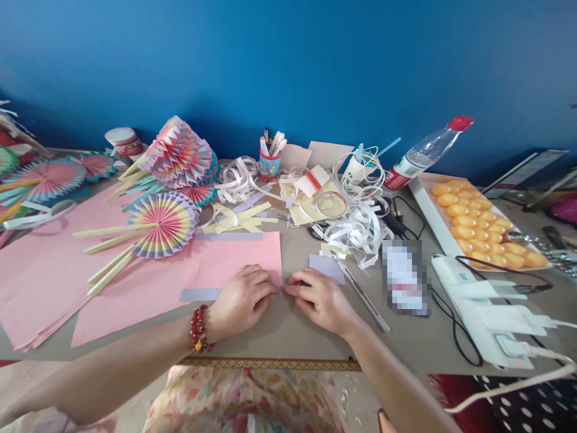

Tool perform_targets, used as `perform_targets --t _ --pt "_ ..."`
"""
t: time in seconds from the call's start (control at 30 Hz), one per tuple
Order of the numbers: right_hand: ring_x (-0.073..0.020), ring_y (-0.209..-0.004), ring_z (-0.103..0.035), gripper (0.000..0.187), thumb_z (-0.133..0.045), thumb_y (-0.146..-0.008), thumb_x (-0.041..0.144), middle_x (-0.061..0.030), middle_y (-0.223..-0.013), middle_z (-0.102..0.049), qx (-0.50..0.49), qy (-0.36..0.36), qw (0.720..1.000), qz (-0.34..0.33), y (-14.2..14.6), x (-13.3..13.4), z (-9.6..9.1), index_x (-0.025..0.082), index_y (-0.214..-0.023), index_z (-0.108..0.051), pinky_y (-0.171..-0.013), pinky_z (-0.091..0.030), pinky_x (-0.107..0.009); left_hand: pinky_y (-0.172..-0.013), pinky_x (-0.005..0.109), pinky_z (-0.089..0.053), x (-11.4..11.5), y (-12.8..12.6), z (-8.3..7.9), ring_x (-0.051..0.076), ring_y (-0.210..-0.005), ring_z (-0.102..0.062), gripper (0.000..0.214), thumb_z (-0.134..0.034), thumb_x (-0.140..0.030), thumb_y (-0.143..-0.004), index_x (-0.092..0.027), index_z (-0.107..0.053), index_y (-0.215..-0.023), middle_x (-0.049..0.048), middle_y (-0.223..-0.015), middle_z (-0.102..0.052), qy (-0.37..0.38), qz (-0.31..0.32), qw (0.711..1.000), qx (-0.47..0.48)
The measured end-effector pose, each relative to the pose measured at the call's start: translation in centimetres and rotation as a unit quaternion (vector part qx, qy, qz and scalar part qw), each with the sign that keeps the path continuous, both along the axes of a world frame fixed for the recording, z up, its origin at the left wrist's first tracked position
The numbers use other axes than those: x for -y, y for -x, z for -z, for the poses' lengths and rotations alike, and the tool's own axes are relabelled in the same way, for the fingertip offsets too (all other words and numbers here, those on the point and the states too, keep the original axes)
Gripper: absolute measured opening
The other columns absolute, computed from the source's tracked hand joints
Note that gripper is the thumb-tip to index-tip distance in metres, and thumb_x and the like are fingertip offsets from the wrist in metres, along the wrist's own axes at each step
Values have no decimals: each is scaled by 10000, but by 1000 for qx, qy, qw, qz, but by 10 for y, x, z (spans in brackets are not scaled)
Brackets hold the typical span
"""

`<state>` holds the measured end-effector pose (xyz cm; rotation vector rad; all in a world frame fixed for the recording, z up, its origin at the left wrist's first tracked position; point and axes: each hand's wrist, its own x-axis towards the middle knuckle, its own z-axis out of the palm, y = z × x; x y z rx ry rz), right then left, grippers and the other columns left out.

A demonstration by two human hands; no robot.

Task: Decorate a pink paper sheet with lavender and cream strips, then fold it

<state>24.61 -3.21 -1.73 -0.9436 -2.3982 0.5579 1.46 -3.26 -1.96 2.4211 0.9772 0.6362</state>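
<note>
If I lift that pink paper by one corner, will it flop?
Probably yes: the pink paper is a thin sheet lying flat on the table. It looks light, so a push may slide it. The left hand and right hand pinch its edge; it likely creases.

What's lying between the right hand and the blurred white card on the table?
In the head view, a thin grey ruler-like strip lies diagonally on the brown tabletop between the right hand and the blurred card. Nothing else sits there.
</note>
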Motion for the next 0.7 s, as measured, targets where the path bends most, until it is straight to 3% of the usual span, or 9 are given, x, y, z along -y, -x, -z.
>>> perform_targets --t 0.23,0.7 --pt "-191 -874 -603 312 -462 -895 85 -82 -981 -659 -18 4 1000 22 1 1 1 218 -1077 -678 -752 -505 -317 -808 362 -427 0 0 0 208 -873 -542 231 -494 -88 -876 -195 -678 -968 55 -889 -642 -2 0 1000 5" --pt "-196 -861 -575 287 -511 -868 77 -75 -950 -630 12 1 1000 0 1 1 -1 219 -1037 -696 -731 -490 -318 -798 362 -442 0 0 0 206 -859 -548 230 -482 -100 -884 -187 -683 -954 62 -859 -634 -10 -1 1000 -2"
